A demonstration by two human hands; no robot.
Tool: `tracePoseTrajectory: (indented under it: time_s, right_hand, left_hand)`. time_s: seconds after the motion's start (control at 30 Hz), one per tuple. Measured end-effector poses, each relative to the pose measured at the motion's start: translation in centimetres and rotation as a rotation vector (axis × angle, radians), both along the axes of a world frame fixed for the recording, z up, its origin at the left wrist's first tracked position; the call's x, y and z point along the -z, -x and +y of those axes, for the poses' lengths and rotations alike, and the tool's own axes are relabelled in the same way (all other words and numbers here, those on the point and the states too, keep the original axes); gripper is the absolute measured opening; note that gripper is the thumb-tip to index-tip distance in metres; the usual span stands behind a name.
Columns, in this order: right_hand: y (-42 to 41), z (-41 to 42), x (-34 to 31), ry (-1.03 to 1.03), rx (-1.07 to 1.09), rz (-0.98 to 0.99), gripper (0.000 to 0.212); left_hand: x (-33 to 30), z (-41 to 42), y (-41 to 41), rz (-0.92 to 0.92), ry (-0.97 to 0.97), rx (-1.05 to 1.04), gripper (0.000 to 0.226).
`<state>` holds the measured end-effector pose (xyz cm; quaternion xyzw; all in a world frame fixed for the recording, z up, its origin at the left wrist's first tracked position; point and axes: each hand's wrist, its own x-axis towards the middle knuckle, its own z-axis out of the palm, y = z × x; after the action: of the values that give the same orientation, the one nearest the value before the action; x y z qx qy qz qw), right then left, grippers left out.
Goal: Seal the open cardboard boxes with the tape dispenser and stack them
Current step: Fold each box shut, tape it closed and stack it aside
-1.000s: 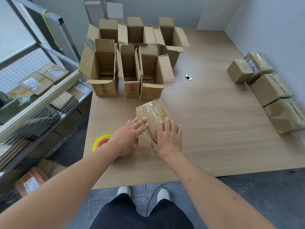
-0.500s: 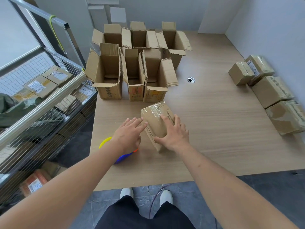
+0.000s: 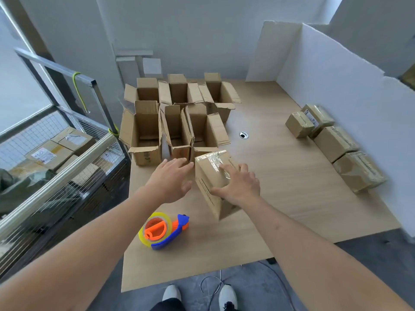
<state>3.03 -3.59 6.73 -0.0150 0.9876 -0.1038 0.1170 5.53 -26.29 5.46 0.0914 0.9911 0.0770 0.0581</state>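
Observation:
A small sealed cardboard box (image 3: 211,176) with clear tape over its top stands tilted on the wooden table (image 3: 280,176). My right hand (image 3: 238,185) grips its right side, thumb across the front face and fingers over the taped top. My left hand (image 3: 170,180) hovers open just left of the box, fingers straight, apart from it. The tape dispenser (image 3: 162,231), blue and orange with a yellowish roll, lies on the table near the front edge, below my left hand. Several open boxes (image 3: 179,122) stand in two rows behind.
Several sealed boxes (image 3: 336,142) lie in a row along the white wall on the right. A cable hole (image 3: 243,135) sits mid-table. A wire-mesh cart (image 3: 56,167) with parcels stands left of the table. My shoes (image 3: 171,292) show below the front edge.
My left hand came off the box and lifted, uncovering the tape dispenser. My right hand shifted its grip and tipped the box up. The view pulled back.

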Motion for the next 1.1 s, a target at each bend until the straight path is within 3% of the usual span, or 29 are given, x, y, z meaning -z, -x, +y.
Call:
tracePoseTrajectory:
  time_s: [0.57, 0.83, 1.1]
  right_hand:
    - [-1.6, 5.2, -15.6, 0.156, 0.185, 0.23, 0.091]
    - [-2.9, 13.8, -19.2, 0.191, 0.216, 0.306, 0.09]
    - [-4.6, 25.4, -20.7, 0.201, 0.231, 0.345, 0.091]
  left_hand:
    - [-14.9, 4.8, 2.0, 0.19, 0.021, 0.115, 0.067]
    - [-19.3, 14.1, 2.1, 0.231, 0.014, 0.133, 0.062]
    - [-19.9, 26.2, 1.6, 0.247, -0.018, 0.149, 0.061]
